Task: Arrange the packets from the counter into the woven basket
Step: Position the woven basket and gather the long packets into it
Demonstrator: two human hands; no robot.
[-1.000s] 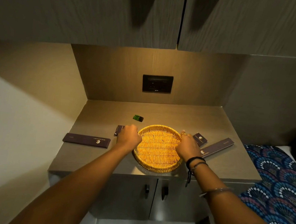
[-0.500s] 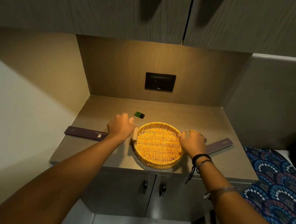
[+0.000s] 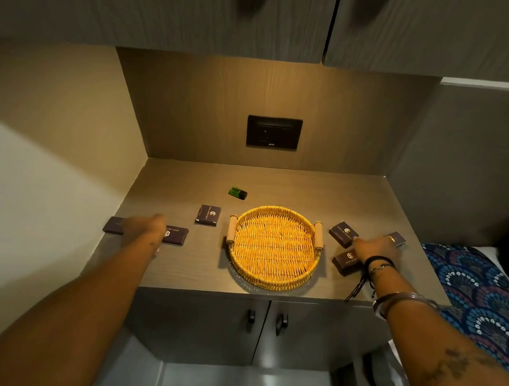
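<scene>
An empty round woven basket (image 3: 268, 281) with two wooden handles sits in the middle of the counter (image 3: 296, 187). A long dark packet (image 3: 176, 235) lies at the left. My left hand (image 3: 144, 227), blurred, rests palm-down across it. A small dark packet (image 3: 208, 215) lies between that hand and the basket. Right of the basket lie two small dark packets (image 3: 342, 233) (image 3: 345, 263). My right hand (image 3: 375, 246) reaches past them onto another long packet (image 3: 398, 238); only its far end shows. Whether either hand grips its packet is unclear.
A small green object (image 3: 237, 193) lies behind the basket. A black wall socket (image 3: 273, 132) is on the back panel, with cabinets overhead. Cabinet doors with two handles (image 3: 265, 322) are below the counter. A blue patterned bed cover (image 3: 490, 308) lies to the right.
Both hands let go of the basket handles and moved outward, the left onto the long left packet, the right toward the long right packet. The small packets near the handles are now uncovered.
</scene>
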